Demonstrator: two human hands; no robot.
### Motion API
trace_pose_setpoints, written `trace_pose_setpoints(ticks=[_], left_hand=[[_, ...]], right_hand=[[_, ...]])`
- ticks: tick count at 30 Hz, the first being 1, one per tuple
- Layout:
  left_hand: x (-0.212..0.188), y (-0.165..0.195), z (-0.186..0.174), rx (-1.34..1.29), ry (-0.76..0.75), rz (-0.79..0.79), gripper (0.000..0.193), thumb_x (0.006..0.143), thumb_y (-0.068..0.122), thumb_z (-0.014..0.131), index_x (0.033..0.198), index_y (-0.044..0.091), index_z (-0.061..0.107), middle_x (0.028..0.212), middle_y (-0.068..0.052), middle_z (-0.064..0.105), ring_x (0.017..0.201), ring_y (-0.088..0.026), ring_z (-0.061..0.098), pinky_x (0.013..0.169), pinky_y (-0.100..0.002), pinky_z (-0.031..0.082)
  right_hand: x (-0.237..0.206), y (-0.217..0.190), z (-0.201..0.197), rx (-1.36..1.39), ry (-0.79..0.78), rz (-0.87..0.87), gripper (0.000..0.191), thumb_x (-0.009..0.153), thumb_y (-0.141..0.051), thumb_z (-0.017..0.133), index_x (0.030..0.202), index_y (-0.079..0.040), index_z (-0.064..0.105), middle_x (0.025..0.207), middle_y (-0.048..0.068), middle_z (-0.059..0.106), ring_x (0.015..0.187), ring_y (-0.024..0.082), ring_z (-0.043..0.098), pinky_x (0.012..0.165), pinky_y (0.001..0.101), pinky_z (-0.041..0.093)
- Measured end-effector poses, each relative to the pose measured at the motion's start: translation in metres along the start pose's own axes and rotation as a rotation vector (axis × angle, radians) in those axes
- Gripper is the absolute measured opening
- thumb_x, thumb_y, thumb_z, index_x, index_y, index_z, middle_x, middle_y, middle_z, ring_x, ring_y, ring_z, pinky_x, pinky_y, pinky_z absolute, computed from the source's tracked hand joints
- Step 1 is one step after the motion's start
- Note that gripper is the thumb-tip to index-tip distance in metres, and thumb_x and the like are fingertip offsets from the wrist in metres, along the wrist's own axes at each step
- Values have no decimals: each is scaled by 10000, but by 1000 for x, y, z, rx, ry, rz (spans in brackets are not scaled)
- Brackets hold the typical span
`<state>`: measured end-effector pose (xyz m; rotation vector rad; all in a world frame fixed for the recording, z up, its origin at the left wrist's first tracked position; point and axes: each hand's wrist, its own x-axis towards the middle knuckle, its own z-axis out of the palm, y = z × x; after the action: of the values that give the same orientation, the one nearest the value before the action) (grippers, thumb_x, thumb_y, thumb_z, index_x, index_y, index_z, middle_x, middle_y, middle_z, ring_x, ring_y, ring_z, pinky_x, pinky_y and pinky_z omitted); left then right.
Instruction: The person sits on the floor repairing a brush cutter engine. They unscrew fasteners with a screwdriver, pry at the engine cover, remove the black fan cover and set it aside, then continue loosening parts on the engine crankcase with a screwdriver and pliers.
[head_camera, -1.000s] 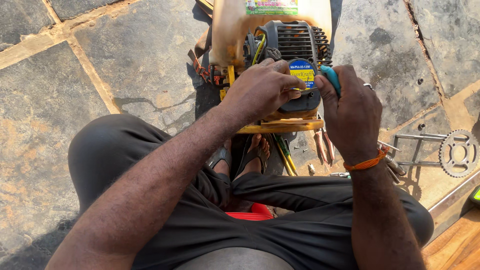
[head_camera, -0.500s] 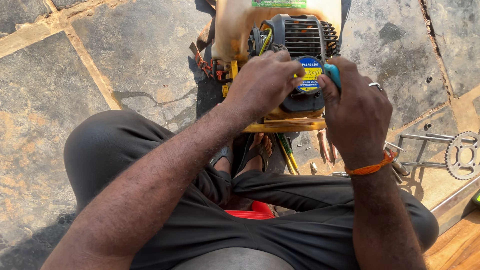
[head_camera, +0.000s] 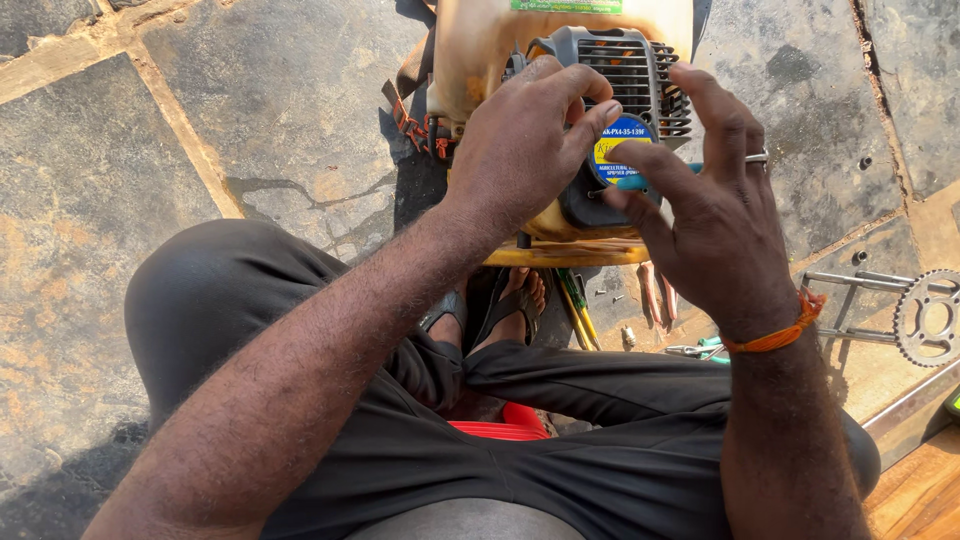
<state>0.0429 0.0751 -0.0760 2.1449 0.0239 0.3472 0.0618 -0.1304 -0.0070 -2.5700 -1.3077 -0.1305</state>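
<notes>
A small engine (head_camera: 625, 60) with a grey slotted cover and a round blue-and-yellow label stands on the stone floor in front of me, fixed to a yellowish tank. My left hand (head_camera: 530, 140) rests on the engine's cover, fingers curled against the label. My right hand (head_camera: 710, 210) holds a teal-handled tool (head_camera: 655, 178) against the cover just below the label. An orange thread is tied round my right wrist and a ring sits on one finger. What the tool's tip touches is hidden by my fingers.
Grey stone paving (head_camera: 150, 200) lies all around. Pliers and a screwdriver (head_camera: 580, 305) lie under the engine by my sandalled foot (head_camera: 515, 295). A metal crank with a toothed sprocket (head_camera: 925, 315) lies at the right. A red seat edge (head_camera: 500, 425) shows between my legs.
Both hands have shifted up the engine's cover. My right hand, earlier closed round the tool with its back toward me, now has fingers spread, with the tool held lower against the cover.
</notes>
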Motion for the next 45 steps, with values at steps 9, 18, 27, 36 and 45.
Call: trace_pose_setpoints(ticks=[9, 18, 27, 36, 45], left_hand=[[-6, 1, 7, 38, -47, 65, 249, 1003, 371, 691, 1072, 134, 727, 911, -58, 662, 827, -210, 709, 717, -427, 568], [-6, 4, 0, 111, -144, 22, 318, 975, 415, 689, 1093, 122, 722, 949, -71, 674, 850, -205, 716, 735, -411, 585], [-12, 5, 3, 83, -186, 62, 312, 952, 359, 708, 1133, 105, 718, 987, -95, 684, 930, -275, 716, 802, -454, 574], [-13, 15, -2, 61, -188, 74, 308, 945, 348, 709, 1145, 114, 720, 981, -89, 681, 966, -290, 707, 832, -465, 558], [-22, 1, 16, 51, -193, 135, 301, 929, 341, 694, 1156, 146, 727, 1048, -104, 680, 1013, -319, 695, 865, -471, 548]], right_hand=[[-4, 5, 11, 571, 38, 146, 433, 1102, -296, 590, 1465, -128, 425, 1703, 160, 198, 1584, 368, 334, 1314, 536, 353], [-17, -25, -2, 569, 199, 493, 529, 1074, -155, 698, 1483, -67, 373, 1399, 215, 637, 1300, 318, 675, 1105, 437, 573], [-16, -17, -1, 391, 271, 230, 235, 1059, 83, 556, 1029, -73, 728, 1443, 135, 572, 1395, 240, 579, 1177, 378, 495], [-8, -40, -23, 640, 253, 368, 328, 963, 37, 598, 1274, -67, 596, 1399, 143, 573, 1257, 230, 633, 1050, 340, 544], [-4, -36, -11, 401, 332, 211, 284, 963, 162, 527, 987, -62, 701, 1238, 73, 676, 1289, 290, 633, 1140, 382, 481]])
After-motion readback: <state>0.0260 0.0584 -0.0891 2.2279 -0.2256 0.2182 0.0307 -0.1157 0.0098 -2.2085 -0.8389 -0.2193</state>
